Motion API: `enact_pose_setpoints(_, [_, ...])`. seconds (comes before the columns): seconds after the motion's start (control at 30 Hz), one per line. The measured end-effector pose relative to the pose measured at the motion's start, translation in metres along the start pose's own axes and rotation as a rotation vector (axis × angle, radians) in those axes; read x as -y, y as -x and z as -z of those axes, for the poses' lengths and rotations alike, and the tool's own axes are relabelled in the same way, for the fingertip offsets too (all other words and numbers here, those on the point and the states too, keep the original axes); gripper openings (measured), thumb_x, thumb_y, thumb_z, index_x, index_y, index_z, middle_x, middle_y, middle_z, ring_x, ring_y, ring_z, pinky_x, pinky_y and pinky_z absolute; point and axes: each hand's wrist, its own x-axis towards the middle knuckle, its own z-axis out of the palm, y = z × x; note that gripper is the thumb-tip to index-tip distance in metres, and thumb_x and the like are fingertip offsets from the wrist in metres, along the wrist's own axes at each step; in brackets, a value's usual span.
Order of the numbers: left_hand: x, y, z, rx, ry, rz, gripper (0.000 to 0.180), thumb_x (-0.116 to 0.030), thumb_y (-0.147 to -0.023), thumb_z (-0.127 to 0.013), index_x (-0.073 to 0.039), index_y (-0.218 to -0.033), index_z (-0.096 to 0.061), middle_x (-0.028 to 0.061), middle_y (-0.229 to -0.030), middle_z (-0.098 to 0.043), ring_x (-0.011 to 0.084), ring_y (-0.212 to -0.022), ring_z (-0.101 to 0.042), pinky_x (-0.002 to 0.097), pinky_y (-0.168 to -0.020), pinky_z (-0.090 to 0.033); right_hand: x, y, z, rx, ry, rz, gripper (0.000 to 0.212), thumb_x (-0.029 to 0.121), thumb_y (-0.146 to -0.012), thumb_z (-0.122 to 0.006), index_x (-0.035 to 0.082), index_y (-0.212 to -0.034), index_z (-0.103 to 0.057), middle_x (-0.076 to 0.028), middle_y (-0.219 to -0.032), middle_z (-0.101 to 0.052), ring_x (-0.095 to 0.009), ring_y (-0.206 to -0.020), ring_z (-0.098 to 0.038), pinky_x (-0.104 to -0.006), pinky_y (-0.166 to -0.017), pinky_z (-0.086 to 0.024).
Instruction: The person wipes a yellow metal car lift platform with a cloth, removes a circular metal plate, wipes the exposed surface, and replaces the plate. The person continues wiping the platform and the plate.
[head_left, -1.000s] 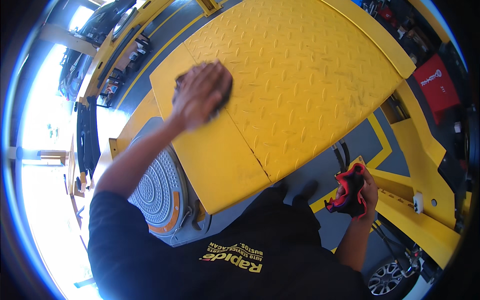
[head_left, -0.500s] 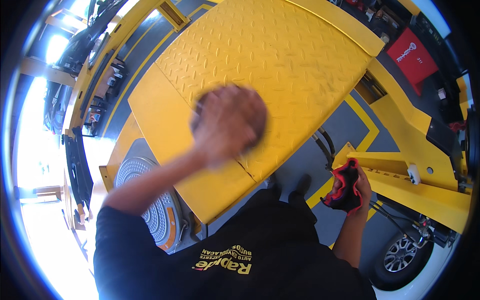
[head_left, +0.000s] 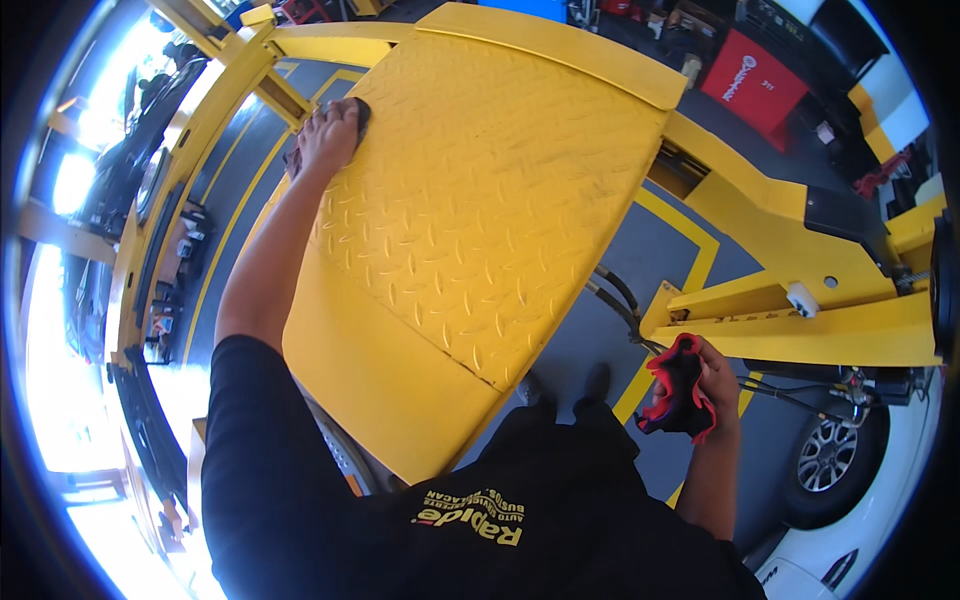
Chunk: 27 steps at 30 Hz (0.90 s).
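At the far left edge of a yellow diamond-tread metal platform [head_left: 480, 190], my left hand [head_left: 328, 138] lies over a dark cloth [head_left: 363, 115], pressing it to the surface. Its fingers are bent around the cloth, and most of the cloth is hidden under the palm. My right hand [head_left: 718, 385] is held low at the right, away from the platform. It grips a crumpled black cloth with red edges [head_left: 682, 395], whose exact kind I cannot make out.
Right of the platform, yellow lift beams [head_left: 800, 325] and black hoses [head_left: 615, 295] run above the grey floor. A vehicle wheel [head_left: 828, 455] shows at lower right. A red cabinet [head_left: 755, 85] stands far right. A yellow frame [head_left: 190, 170] lines the left side.
My left hand has slid the dark cloth from the platform's middle to its far left edge. My right hand still holds the red-edged cloth. The view has shifted somewhat.
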Motion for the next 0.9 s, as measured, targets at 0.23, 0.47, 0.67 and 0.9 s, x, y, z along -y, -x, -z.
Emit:
enact_pose_setpoints(0.23, [-0.248, 0.23, 0.053, -0.024, 0.275, -1.066, 0.059, -0.042, -0.105, -0.048, -0.007, -0.152, -0.051, 0.0226, -0.157, -0.048, 0.0428, -0.154, -0.034, 0.0581, -0.126, -0.026, 0.009, -0.026, -0.01, -0.087, 0.041, 0.078, 0.057, 0.034, -0.096, -0.076, -0.007, -0.13, -0.055, -0.027, -0.098, -0.072, -0.036, -0.081, -0.077, -0.046, -0.071, -0.065])
enact_pose_setpoints(0.47, [-0.101, 0.065, 0.034, 0.204, 0.031, -0.638, 0.05, -0.028, -0.107, -0.046, -0.009, -0.152, -0.053, 0.018, -0.161, -0.045, 0.0366, -0.152, -0.038, 0.053, -0.124, -0.032, 0.044, -0.058, -0.006, 0.056, -0.015, 0.028, 0.045, 0.028, -0.098, -0.073, -0.005, -0.125, -0.057, -0.025, -0.104, -0.072, -0.034, -0.087, -0.077, -0.0444, -0.077, -0.066])
enact_pose_setpoints(0.67, [-0.124, -0.015, -0.006, 0.058, -0.251, -0.051, 0.048, -0.036, -0.107, -0.048, -0.006, -0.143, -0.058, 0.02, -0.157, -0.049, 0.0385, -0.148, -0.043, 0.0532, -0.119, -0.036, 0.047, -0.081, 0.042, 0.127, -0.12, -0.056, 0.038, 0.026, -0.099, -0.071, -0.004, -0.119, -0.059, -0.018, -0.104, -0.072, -0.03, -0.093, -0.077, -0.0407, -0.086, -0.064])
enact_pose_setpoints(0.9, [-0.311, 0.171, 0.059, 0.337, 0.239, -0.998, 0.078, -0.052, -0.104, -0.048, -0.003, -0.164, -0.036, 0.0221, -0.173, -0.026, 0.0384, -0.163, -0.018, 0.0538, -0.131, -0.013, 0.091, -0.12, 0.057, 0.17, -0.154, -0.009, 0.037, 0.026, -0.099, -0.072, -0.003, -0.117, -0.058, -0.015, -0.103, -0.071, -0.027, -0.095, -0.075, -0.0395, -0.088, -0.063])
